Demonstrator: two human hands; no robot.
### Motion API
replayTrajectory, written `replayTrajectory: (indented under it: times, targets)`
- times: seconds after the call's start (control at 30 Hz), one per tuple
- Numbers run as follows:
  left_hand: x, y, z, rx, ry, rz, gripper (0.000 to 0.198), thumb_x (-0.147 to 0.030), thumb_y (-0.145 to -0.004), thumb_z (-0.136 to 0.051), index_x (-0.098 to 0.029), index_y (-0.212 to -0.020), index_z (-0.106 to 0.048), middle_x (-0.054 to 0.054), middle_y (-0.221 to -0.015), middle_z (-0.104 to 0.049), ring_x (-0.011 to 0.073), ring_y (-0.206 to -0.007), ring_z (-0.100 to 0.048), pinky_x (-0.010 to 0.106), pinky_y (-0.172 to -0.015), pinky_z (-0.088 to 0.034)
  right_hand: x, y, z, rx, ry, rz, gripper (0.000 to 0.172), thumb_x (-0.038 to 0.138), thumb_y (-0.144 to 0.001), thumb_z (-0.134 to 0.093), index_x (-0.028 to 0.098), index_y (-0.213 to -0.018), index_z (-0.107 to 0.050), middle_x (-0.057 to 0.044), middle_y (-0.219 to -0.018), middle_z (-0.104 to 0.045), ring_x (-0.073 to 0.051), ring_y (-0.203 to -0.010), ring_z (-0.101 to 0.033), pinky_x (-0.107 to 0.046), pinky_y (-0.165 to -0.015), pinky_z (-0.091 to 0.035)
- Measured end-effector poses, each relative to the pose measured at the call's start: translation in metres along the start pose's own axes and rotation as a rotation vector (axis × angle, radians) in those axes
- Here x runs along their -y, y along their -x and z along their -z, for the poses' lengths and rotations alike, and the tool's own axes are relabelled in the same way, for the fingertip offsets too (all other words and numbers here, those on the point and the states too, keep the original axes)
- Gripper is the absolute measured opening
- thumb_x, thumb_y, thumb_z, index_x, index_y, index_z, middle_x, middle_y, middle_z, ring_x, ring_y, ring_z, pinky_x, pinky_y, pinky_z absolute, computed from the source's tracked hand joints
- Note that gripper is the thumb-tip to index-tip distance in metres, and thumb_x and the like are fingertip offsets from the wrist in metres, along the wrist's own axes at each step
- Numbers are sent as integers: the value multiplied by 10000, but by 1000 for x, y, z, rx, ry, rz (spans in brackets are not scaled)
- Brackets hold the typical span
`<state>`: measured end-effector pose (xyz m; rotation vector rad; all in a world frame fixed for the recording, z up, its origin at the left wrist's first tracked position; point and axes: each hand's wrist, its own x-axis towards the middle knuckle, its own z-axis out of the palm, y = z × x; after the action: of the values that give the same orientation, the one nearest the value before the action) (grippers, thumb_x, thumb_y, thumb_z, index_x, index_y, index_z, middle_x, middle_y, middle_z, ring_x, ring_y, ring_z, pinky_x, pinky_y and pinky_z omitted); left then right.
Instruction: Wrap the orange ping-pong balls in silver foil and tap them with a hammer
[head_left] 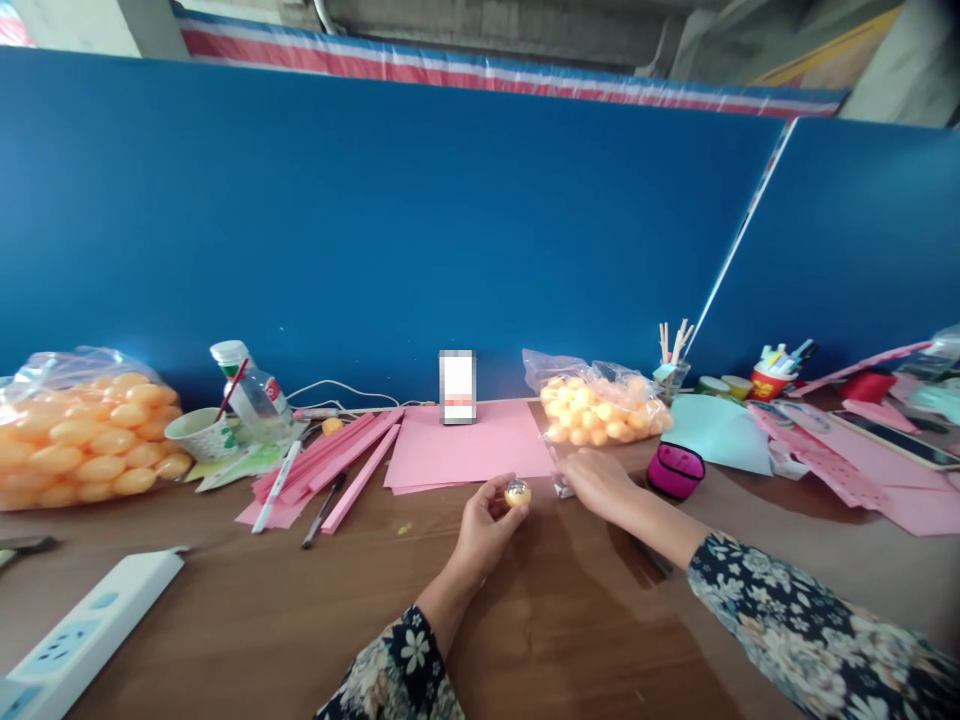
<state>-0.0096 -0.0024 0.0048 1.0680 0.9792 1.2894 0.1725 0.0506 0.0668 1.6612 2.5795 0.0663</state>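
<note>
Between the thumb and fingers of my left hand [487, 525] is a small yellow ball [519, 497] with a shiny silvery top, held just above the brown table. To its right, my right hand [596, 482] is closed, fingertips down at a small clear, silvery packet [562, 488] near the corner of the pink paper [469, 450]. What those fingertips pinch is hidden. Behind this hand lies a clear bag of yellow-orange balls [600, 408]. A magenta pouch [676, 470] sits beside my right wrist.
Pink strips [337, 455], a white pen [277, 487] and a dark pen [326, 510] lie left. Farther left are a larger bag of balls [90, 440], a paper cup [201, 435], a bottle [255, 395] and a power strip [97, 620]. A phone [457, 388] stands against the blue partition [420, 220].
</note>
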Motion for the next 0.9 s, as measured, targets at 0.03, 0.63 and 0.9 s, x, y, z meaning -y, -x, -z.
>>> replayTrajectory:
  times: [0.03, 0.63, 0.9]
  targets:
    - [0, 0, 0, 1, -4, 1, 513, -260, -645, -695, -143, -1117, -533, 101, -1000, -650, 163, -878, -614, 253, -778, -468, 0, -1, 0, 11, -2, -10, 209, 174, -799, -478, 161, -705, -665, -70, -701, -658, -158, -653, -568, -244, -506, -253]
    - [1, 1, 2, 12, -25, -22, 501, -261, -658, -686, -136, -1119, -534, 108, -977, -656, 177, -868, -622, 266, -762, -481, 1, -4, 4, 93, -21, -70, 202, 209, -798, -473, 158, -724, -654, -71, -761, -650, -164, -707, -575, -248, -528, -242]
    - [2, 0, 2, 8, -18, -33, 489, -251, -657, -684, -142, -1112, -544, 102, -970, -661, 178, -868, -626, 269, -763, -484, -2, -2, 3, 78, -32, -95, 210, 232, -806, -475, 150, -696, -634, -80, -778, -658, -189, -745, -591, -248, -530, -247]
